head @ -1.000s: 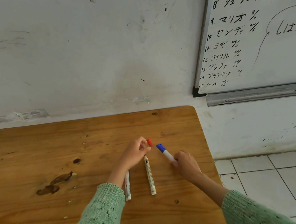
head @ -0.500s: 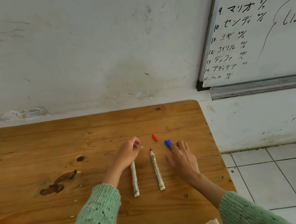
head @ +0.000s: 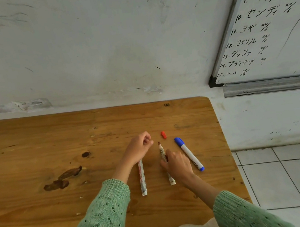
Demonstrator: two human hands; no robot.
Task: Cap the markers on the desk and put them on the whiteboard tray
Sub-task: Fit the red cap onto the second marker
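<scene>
Head view | wooden desk (head: 35,147) | scuffed white wall (head: 79,46) | whiteboard tray (head: 271,86)

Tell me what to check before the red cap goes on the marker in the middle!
1. Red cap free to pick up: ok, it lies alone on the desk.
2. Middle marker uncapped, tip showing: ok.
3. Right hand on the middle marker: ok, fingers rest on its barrel; firm grip cannot tell.
4. Left hand empty for the cap: cannot tell, it is loosely curled.
5. Blue marker already capped: ok, blue cap on.
6. Left marker capped: cannot tell, the left hand hides its top end.
</scene>
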